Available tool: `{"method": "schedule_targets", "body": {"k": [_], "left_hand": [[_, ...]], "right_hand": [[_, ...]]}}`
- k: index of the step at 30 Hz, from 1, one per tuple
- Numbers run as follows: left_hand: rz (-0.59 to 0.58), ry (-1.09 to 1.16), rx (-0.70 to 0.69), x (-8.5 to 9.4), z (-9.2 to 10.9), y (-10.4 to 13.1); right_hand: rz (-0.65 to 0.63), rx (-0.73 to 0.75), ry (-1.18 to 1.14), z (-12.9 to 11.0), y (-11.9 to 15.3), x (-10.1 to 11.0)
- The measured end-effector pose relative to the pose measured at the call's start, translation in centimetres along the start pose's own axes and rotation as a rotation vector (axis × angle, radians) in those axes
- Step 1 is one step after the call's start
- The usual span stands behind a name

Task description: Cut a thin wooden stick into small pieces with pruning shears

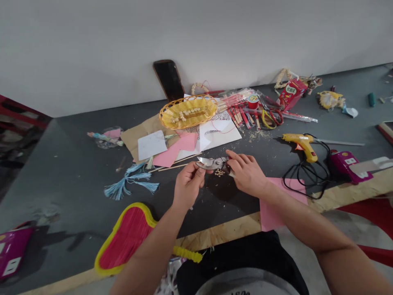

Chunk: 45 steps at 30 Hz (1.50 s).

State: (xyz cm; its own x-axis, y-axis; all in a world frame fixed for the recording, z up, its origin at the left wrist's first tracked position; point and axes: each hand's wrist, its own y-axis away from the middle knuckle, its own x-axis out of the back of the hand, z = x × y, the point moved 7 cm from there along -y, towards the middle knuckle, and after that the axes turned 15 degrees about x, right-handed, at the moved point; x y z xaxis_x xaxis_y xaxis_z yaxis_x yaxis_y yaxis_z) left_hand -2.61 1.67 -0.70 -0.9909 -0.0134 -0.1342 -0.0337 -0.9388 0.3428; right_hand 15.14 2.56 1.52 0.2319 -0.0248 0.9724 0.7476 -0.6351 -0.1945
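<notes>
My right hand (248, 170) is wrapped round the handles of a pair of pruning shears (215, 162), whose metal blades point left. Close to the blade tips, my left hand (189, 183) is closed in a pinch; whatever lies between its fingers is too small to make out. Below the shears, a little heap of tiny pale cut pieces (219, 173) lies on the dark table. Thin wooden sticks (175, 167) rest just beyond my left hand, beside pink paper (175, 150) and a white card (151, 145).
A yellow basket (196, 111) holds small pale pieces. A phone (168, 78) leans on the wall. To the right are scissors (269, 119), a glue gun (299, 143) and a purple box (350, 166). Leftward lie blue tassels (130, 180) and a red fan-shaped piece with yellow edging (125, 237).
</notes>
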Motion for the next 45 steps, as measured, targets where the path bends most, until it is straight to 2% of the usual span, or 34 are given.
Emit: {"method": "schedule_targets", "body": {"k": [4, 15, 23, 28, 37, 45], "left_hand": [[-0.006, 0.002, -0.005, 0.1, 0.1, 0.0], [-0.009, -0.044, 0.005, 0.2, -0.8, -0.1], [0.006, -0.015, 0.001, -0.2, 0.2, -0.3], [0.057, -0.068, -0.005, 0.1, -0.1, -0.4], [-0.036, -0.001, 0.004, -0.1, -0.4, -0.5], [-0.059, -0.024, -0.013, -0.3, -0.2, -0.3]], "right_hand": [[0.031, -0.025, -0.062, 0.1, 0.0, 0.1], [-0.126, -0.057, -0.054, 0.0, 0.1, -0.6], [0.016, -0.102, -0.083, 0.7, 0.0, -0.3], [-0.016, -0.031, 0.0, 0.4, 0.0, -0.2], [-0.038, 0.018, 0.062, -0.1, 0.1, 0.1], [0.009, -0.025, -0.046, 0.3, 0.1, -0.1]]}}
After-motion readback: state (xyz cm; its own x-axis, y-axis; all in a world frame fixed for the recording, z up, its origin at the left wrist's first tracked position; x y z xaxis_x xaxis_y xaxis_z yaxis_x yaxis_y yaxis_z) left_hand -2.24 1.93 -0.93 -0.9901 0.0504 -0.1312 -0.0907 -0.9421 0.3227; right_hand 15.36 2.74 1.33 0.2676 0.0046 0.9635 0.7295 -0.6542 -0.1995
